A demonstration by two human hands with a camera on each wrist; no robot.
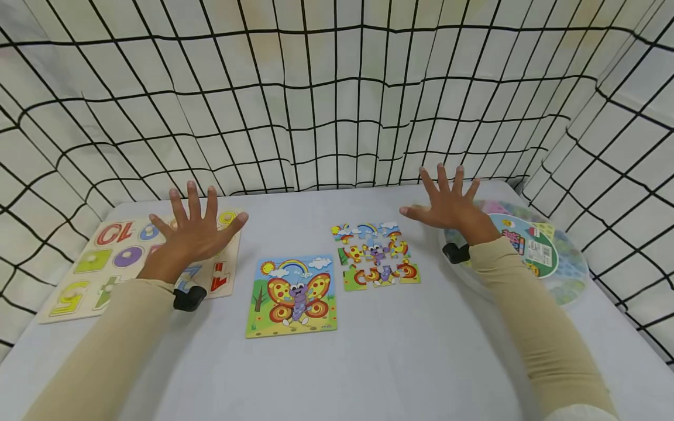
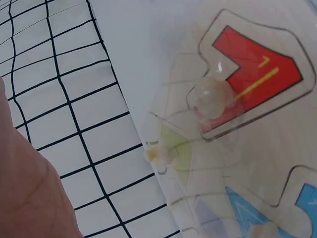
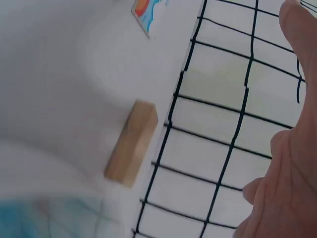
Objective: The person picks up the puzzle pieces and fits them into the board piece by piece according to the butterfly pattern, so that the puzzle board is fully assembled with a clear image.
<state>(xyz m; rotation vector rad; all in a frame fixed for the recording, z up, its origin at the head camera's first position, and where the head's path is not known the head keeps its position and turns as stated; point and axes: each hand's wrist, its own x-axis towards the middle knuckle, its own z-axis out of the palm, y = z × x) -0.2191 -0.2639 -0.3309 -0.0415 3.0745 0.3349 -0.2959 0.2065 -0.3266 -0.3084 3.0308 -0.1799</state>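
Observation:
With fingers spread, my left hand (image 1: 192,234) is held above a wooden number board (image 1: 158,248) and holds nothing. In the left wrist view, a red numeral 1 piece (image 2: 265,64) with a knob shows close up. My right hand (image 1: 447,204) is also spread, beside a round, flat, clear package (image 1: 571,263) with a label. Between the hands lies a square butterfly picture board (image 1: 300,298). To its right sit several butterfly jigsaw pieces (image 1: 376,254), loosely arranged in a square with gaps. A wooden block (image 3: 131,144) appears in the right wrist view.
A white table (image 1: 326,380) carries everything. Black netting (image 1: 337,79) over a white backdrop stands behind it and along both sides. A black wrist camera (image 1: 189,298) sits on the left wrist and another wrist camera (image 1: 456,253) on the right.

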